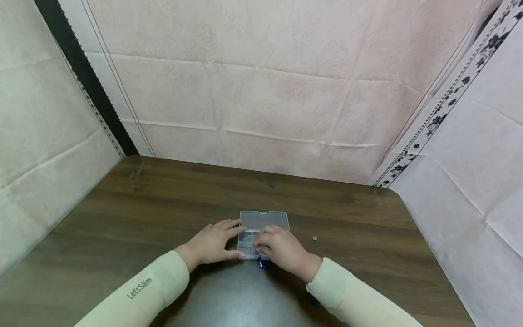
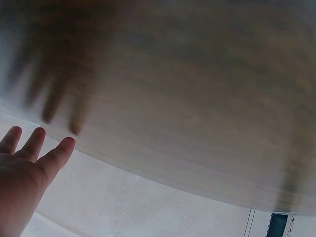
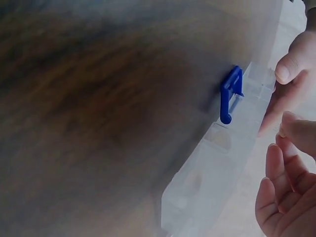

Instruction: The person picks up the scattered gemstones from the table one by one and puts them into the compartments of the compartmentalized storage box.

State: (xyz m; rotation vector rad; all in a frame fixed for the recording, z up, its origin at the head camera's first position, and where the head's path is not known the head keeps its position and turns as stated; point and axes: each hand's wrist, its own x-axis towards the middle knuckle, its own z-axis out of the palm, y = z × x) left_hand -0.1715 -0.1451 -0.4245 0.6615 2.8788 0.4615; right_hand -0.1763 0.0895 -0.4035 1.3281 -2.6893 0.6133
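A clear plastic compartment box (image 1: pixel 247 250) lies on the table with its lid (image 1: pixel 265 220) raised away at the back. A blue latch (image 3: pixel 229 96) hangs from its front side. My left hand (image 1: pixel 214 241) steadies the box's left side, thumb at the front corner and straight fingers at the back; in the left wrist view only some fingers (image 2: pixel 33 144) show. Over the compartments, my right hand (image 1: pixel 282 247) has thumb and forefinger together. In the right wrist view they pinch a tiny pale piece (image 3: pixel 281 132), mostly hidden by the fingertips.
A small round tan piece (image 1: pixel 314 237) lies on the wooden table (image 1: pixel 347 272) to the right of the box. Pale cloth sheets (image 1: pixel 265 100) hang behind the table and along both sides.
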